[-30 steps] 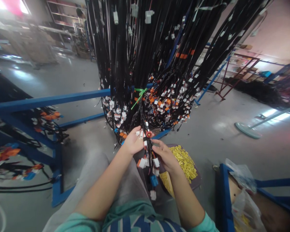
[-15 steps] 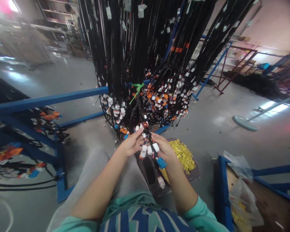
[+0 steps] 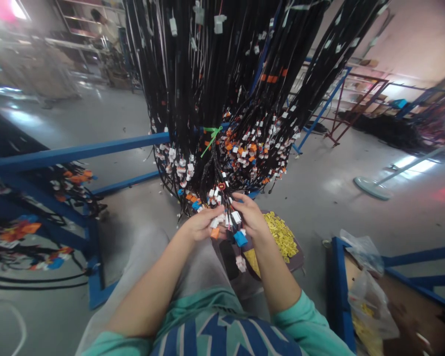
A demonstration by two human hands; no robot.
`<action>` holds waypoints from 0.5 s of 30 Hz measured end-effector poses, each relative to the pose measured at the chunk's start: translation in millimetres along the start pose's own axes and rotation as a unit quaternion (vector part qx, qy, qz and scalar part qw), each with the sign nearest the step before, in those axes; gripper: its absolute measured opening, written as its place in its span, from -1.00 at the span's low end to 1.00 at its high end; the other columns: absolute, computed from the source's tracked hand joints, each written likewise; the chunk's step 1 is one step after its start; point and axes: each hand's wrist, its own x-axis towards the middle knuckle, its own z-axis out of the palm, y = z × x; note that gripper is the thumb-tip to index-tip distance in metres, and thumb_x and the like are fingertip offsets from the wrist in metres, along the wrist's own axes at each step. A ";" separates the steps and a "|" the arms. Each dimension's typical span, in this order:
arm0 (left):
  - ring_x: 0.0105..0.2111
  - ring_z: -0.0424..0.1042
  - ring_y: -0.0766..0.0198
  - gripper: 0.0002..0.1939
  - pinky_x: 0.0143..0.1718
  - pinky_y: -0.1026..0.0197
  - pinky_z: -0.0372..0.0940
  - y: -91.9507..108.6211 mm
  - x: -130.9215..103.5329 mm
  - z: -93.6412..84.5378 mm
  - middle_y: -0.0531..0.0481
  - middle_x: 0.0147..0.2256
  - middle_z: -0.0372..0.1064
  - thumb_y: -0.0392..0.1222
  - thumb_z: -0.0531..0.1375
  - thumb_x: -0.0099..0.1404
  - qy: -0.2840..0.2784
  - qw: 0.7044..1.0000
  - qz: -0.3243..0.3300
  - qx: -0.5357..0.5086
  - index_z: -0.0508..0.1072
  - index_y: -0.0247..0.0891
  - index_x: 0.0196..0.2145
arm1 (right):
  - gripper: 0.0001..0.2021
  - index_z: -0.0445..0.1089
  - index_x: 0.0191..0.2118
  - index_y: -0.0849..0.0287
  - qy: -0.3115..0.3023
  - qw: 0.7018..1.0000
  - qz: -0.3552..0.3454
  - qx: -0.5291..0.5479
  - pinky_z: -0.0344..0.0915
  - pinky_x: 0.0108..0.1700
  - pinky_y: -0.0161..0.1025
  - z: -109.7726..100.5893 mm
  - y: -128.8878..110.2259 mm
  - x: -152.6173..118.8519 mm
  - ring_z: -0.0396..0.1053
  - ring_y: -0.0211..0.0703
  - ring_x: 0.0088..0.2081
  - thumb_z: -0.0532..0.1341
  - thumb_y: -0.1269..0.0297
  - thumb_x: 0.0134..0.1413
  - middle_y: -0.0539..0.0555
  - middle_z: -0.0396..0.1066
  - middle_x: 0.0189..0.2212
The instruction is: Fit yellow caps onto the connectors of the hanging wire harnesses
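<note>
Cradling a black wire bundle (image 3: 215,163) above the knees, the person's left hand (image 3: 200,226) and right hand (image 3: 255,220) faced each other near the middle of the scene. The left fingers were curled around the connectors at the bundle's left side, the thumb on top; the right fingers were bent against its right side, though I could not tell whether they gripped. Between the hands lay several white connectors (image 3: 236,217), with an orange connector (image 3: 215,233) at the left and a blue connector (image 3: 240,239) toward the right; a pale connector (image 3: 241,263) dangled nearest the person. Farther up the bundle sat a red connector (image 3: 221,186), and beyond that a green tie (image 3: 213,134). Behind, a thick mass of black harnesses (image 3: 215,74) hung down, its lower ends crowded with white and orange plugs. A blue frame (image 3: 77,151) ran off to the left. Yellow pieces (image 3: 282,237) were heaped just beside the right forearm, and a clear plastic bag (image 3: 373,301) lay at the near right.
</note>
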 end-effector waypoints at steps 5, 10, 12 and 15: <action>-0.62 0.40 0.31 -0.84 -0.51 0.27 0.32 -6.8 -6.2 11.4 -0.06 -0.61 0.40 -0.25 0.12 0.20 -0.045 0.996 -0.028 -0.065 0.41 -0.43 -0.36 | -0.69 0.16 -0.21 0.15 -0.002 0.995 -0.045 -0.094 0.08 -0.64 -0.41 6.4 2.9 -6.4 0.15 -0.39 -0.70 0.14 0.34 -0.19 -0.16 0.26 -0.63; -0.66 0.37 0.37 -0.84 -0.51 0.33 0.28 -9.5 -14.0 25.0 0.00 -0.66 0.38 -0.42 0.04 0.21 -0.011 0.996 -0.042 -0.081 0.41 -0.44 -0.32 | -0.74 0.23 -0.19 0.14 0.021 0.955 -0.116 -0.273 0.15 -0.52 -0.36 4.4 5.3 -4.9 0.22 -0.32 -0.59 0.09 0.22 -0.06 -0.13 0.25 -0.61; -0.66 0.37 0.36 -0.83 -0.51 0.32 0.27 -8.9 -16.0 25.5 0.00 -0.66 0.38 -0.42 0.03 0.21 0.015 0.994 -0.052 -0.095 0.41 -0.43 -0.31 | -0.75 0.28 -0.21 0.14 0.040 0.918 -0.163 -0.361 0.21 -0.38 -0.30 -0.5 1.8 -7.5 0.30 -0.26 -0.45 0.09 0.17 -0.03 -0.06 0.34 -0.51; -0.63 0.39 0.32 -0.89 -0.50 0.29 0.29 -6.8 -16.7 22.8 -0.01 -0.65 0.37 -0.40 0.07 0.19 0.023 0.990 -0.064 -0.122 0.40 -0.42 -0.37 | -0.76 0.33 -0.27 0.15 0.055 0.887 -0.237 -0.393 0.22 -0.23 -0.26 -9.2 -7.1 -22.4 0.32 -0.22 -0.30 0.07 0.14 0.02 0.02 0.39 -0.35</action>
